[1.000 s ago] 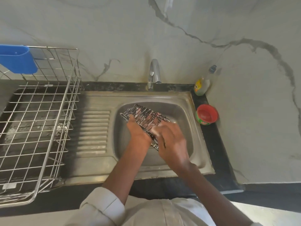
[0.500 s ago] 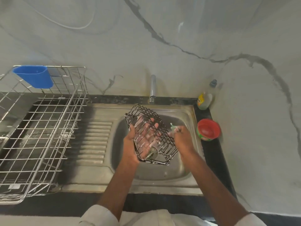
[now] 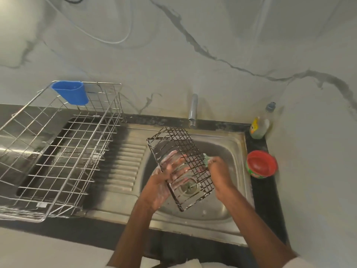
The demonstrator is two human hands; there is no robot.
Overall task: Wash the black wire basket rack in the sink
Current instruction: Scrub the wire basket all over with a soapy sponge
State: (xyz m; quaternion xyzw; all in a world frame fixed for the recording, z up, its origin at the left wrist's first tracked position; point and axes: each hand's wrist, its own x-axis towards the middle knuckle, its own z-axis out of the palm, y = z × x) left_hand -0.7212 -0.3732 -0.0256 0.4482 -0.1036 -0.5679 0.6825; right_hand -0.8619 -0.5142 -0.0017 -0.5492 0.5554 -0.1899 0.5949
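Note:
The black wire basket rack [image 3: 178, 144] is lifted above the steel sink [image 3: 234, 151], tilted with its open side toward me. My left hand [image 3: 163, 182], covered in soap foam, grips its left wall, with the fingers reaching inside the basket. My right hand [image 3: 219, 171] pinches a green scrub sponge [image 3: 206, 159] and presses it against the basket's right wall. Through the mesh I can see the sink drain [image 3: 188, 187].
A tap [image 3: 193, 110] stands behind the sink, with no water visible. At the right are a dish soap bottle [image 3: 259, 124] and a red-lidded tub [image 3: 261, 164]. A steel dish rack [image 3: 58, 149] with a blue cup [image 3: 70, 92] fills the left drainboard.
The basket went from lying low in the sink under both hands to raised and turned open side toward me. My right hand shifted to its right wall with the sponge.

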